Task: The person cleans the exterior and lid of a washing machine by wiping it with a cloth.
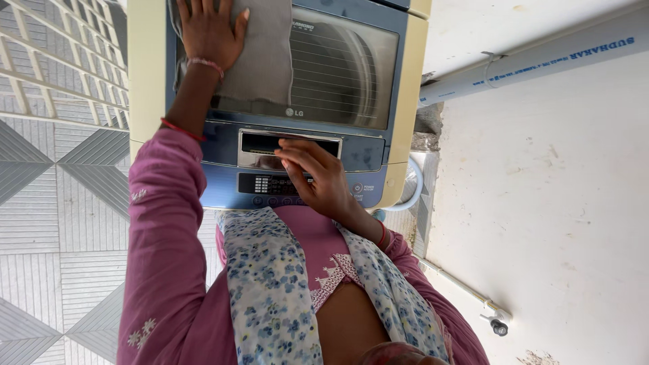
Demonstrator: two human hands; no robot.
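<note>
A top-loading washing machine (405,101) with a cream body and a blue top stands in front of me. Its see-through lid (338,67) is down, and the steel drum shows through it. A grey cloth (267,61) lies on the lid's left part. My left hand (209,30) rests flat on that cloth with fingers spread. My right hand (314,176) is at the lid's silver handle recess (260,143), fingers curled into it, just above the button panel (270,184).
A white wall (554,203) stands close on the right, with a thick pale pipe (541,61) running along it. A thin pipe with a small valve (498,326) runs low on the wall. A pale hose (412,189) loops beside the machine. Patterned grey floor tiles (61,203) lie to the left.
</note>
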